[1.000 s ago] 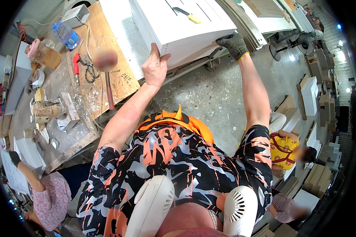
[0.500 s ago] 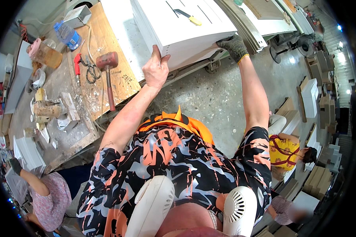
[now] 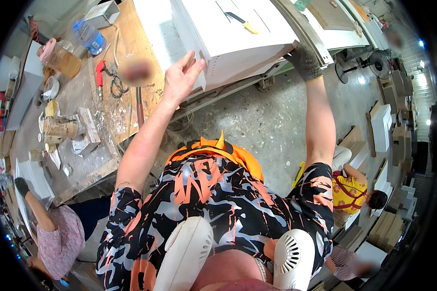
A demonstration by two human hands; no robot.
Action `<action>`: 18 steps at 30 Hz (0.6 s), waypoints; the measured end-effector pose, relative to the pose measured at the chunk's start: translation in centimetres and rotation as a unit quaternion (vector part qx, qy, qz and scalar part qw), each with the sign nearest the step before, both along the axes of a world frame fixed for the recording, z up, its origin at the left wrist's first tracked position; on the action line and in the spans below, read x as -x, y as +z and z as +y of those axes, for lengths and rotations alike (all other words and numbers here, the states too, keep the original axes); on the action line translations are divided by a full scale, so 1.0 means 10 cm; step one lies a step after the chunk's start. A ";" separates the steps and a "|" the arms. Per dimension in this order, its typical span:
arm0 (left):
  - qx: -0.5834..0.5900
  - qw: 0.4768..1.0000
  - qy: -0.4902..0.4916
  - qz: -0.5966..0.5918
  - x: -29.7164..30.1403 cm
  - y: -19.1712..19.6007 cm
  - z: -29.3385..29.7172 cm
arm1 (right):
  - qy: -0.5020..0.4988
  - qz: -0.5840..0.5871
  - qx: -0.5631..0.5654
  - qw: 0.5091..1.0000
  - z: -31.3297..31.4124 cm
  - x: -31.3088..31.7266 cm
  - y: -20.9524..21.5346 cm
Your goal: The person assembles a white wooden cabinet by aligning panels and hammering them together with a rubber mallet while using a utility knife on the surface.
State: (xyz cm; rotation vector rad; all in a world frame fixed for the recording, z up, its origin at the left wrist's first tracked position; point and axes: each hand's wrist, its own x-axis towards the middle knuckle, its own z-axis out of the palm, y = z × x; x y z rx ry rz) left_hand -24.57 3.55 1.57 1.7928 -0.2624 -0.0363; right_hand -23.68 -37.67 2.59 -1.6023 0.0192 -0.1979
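A stack of white panels (image 3: 247, 53) stands in front of me, with a yellow-handled cutter (image 3: 250, 27) lying on its top sheet near several dark slots. My bare left hand (image 3: 179, 80) is beside the stack's near left corner, fingers stretched out and holding nothing; whether the fingertips touch the panels is hard to tell. At the near right corner, my right hand (image 3: 305, 62) in a dark grey knit glove grips the panel edge. One fingertip shows at that corner, while the other fingers are partly hidden.
Left of the stack, a wooden workbench (image 3: 150, 94) carries a mallet (image 3: 140, 104), a red air gun (image 3: 100, 77), scissors (image 3: 117, 86), a water bottle (image 3: 90, 38) and a pink-lidded jug (image 3: 58, 58). Co-workers are at lower left and right. A fan (image 3: 378, 63) stands at far right.
My left hand has come off the panel corner, moving left with its fingers opening out. My right hand has shifted slightly right and down at its corner. The view has shifted a little.
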 end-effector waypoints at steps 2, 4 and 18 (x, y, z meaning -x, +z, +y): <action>-0.019 0.999 -0.011 0.033 -0.05 0.30 0.08 | -0.060 0.105 -0.103 0.987 0.12 0.01 0.15; 0.069 0.991 -0.040 0.103 -0.13 0.39 0.10 | -0.088 0.111 -0.065 0.988 0.28 0.00 0.27; 0.004 0.983 -0.116 0.140 -0.31 0.50 -0.07 | -0.078 0.122 0.004 0.989 0.27 0.02 0.31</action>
